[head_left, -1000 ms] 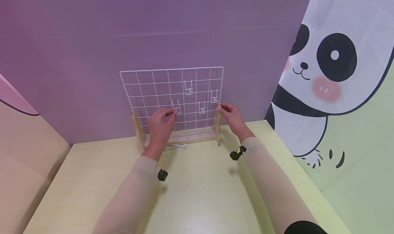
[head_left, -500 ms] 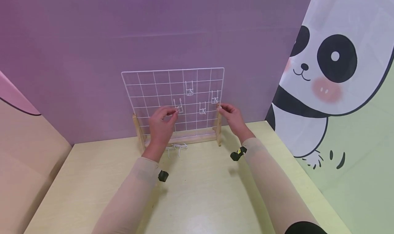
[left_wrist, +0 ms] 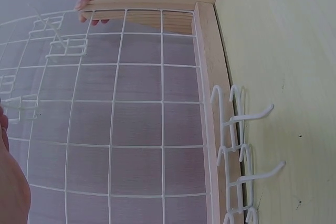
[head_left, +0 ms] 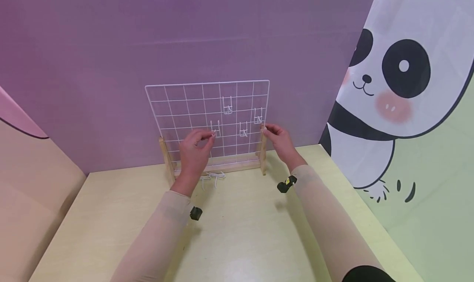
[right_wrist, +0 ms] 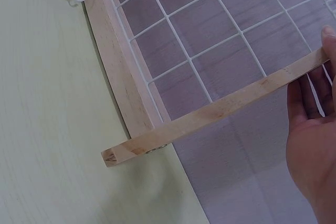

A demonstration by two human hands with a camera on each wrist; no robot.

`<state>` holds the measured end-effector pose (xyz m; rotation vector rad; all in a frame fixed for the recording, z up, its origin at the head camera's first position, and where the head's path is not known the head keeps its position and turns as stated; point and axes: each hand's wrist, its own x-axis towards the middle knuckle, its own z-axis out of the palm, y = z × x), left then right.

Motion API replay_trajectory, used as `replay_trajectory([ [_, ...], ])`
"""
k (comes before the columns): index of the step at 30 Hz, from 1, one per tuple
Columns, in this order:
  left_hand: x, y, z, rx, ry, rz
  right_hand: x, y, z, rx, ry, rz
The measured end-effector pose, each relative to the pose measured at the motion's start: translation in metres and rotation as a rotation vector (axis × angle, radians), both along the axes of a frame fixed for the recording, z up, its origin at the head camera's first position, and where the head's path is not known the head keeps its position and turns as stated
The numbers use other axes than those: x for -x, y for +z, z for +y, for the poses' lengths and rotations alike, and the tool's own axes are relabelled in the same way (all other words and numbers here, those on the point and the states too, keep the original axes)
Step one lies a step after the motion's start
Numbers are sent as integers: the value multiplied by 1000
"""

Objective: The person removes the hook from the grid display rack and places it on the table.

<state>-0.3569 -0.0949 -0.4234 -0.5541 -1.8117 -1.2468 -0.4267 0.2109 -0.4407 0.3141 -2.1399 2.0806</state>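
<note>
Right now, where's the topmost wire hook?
In the head view, the topmost white wire hook hangs right of centre on the wire grid, up and right of the left grip.

A pale table (head_left: 252, 224) bears a wire rack (head_left: 205, 113) and hooks (head_left: 216, 175).

The left hand (left_wrist: 12, 184) is cut off at the lower left of its wrist view, the right hand (right_wrist: 315, 145) at the right of its own. Mid-frame in the head view, fingertips (head_left: 212, 136) cover the tip of the white hook (head_left: 218, 129).
</note>
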Motion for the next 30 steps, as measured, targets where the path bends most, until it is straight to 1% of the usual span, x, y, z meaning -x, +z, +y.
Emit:
replay_trajectory([
  [8, -4, -2, 1, 42, 15, -28, 2, -1, 0, -8, -14, -21],
  [16, -4, -5, 1, 58, -4, -24, 3, -1, 0, 0, -19, -20],
  [25, -6, -7, 0, 92, -31, -67, 2, 0, -1, 5, -17, -10],
  [30, -4, -11, 2, 113, -40, -46, 2, 0, -1, 16, -16, -12],
])
